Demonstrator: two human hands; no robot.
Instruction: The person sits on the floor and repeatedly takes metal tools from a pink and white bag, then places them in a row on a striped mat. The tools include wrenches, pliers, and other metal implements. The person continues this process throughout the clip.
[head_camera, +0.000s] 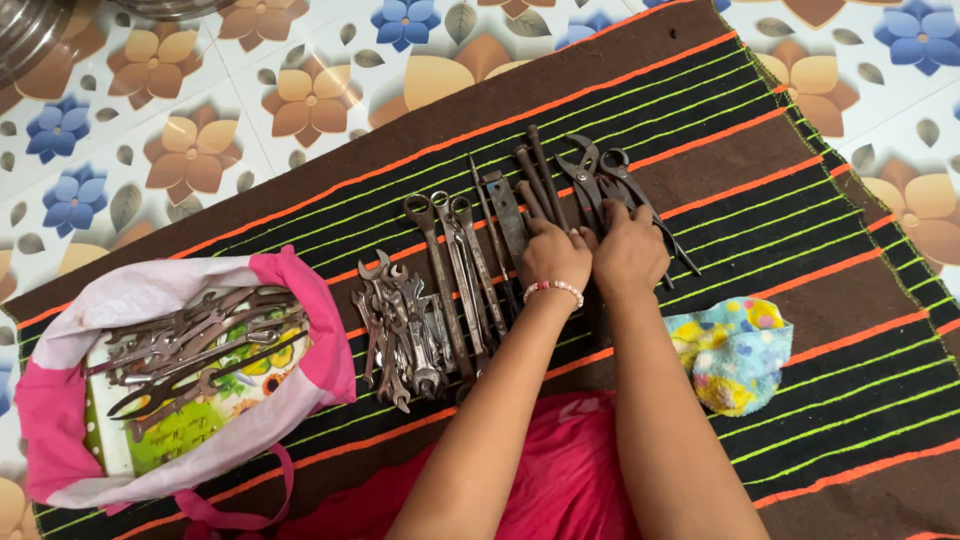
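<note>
1. Two hands: the left hand (553, 255) and the right hand (627, 250).
2. One pink and white bag (185, 375), its heap of spanners (195, 350) too tangled to count.
3. One pile of small spanners (400, 325) on the blanket (820, 330), perhaps eight or so.
4. Three long spanners (455, 265).
5. About four dark rods or chisels (525, 180).
6. Two pincers or pliers (600, 170).
7. One patterned cloth (735, 350).
</note>
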